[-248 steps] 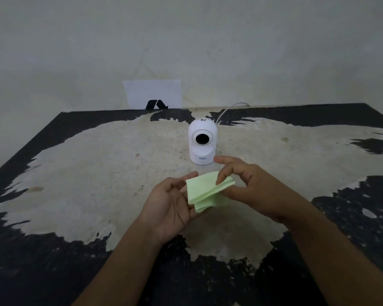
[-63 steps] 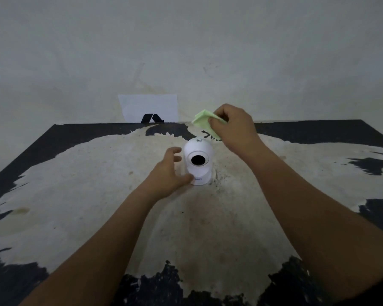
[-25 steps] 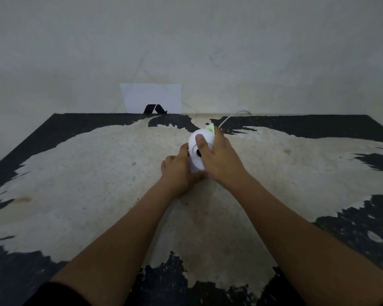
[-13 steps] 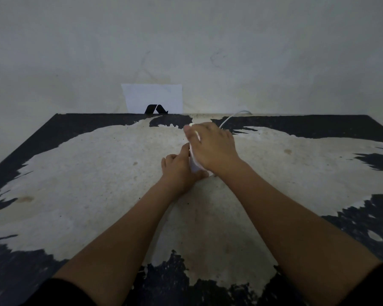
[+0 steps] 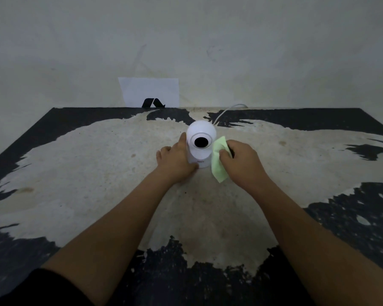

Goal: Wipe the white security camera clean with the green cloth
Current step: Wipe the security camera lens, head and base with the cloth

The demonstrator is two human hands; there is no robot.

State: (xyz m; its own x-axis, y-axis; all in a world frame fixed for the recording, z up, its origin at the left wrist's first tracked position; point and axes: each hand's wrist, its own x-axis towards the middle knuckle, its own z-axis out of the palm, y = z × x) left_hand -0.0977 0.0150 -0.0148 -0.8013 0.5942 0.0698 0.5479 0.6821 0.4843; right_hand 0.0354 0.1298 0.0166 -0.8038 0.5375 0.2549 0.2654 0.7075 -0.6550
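Head view is showing the white security camera (image 5: 200, 144) standing upright toward the far middle of the table (image 5: 97, 173), its dark round lens facing the viewer. The left hand (image 5: 175, 161) is bracing it, fingers closed around the left side and lower body, thumb lying along the front of the base. The right hand (image 5: 241, 161) is pinching the green cloth (image 5: 218, 161) between thumb and fingers, and the cloth is hanging just beside the camera's right side, touching it or very nearly so; which one I cannot tell. Judging by this, the wiping step is under way, with the right flank being worked now. The next move is probably calling for the cloth to be pressed flat against the shell and drawn round the body and dome, while the left hand is steadying the base so the camera is not tipping or turning. A white cable (image 5: 227, 110) is running from behind the camera toward the far edge of the table. A small word is printed low on the camera's front, too blurred to read. Against the far wall a white sheet of paper (image 5: 149, 90) is standing, carrying a black angular logo (image 5: 153, 103) with no legible lettering.
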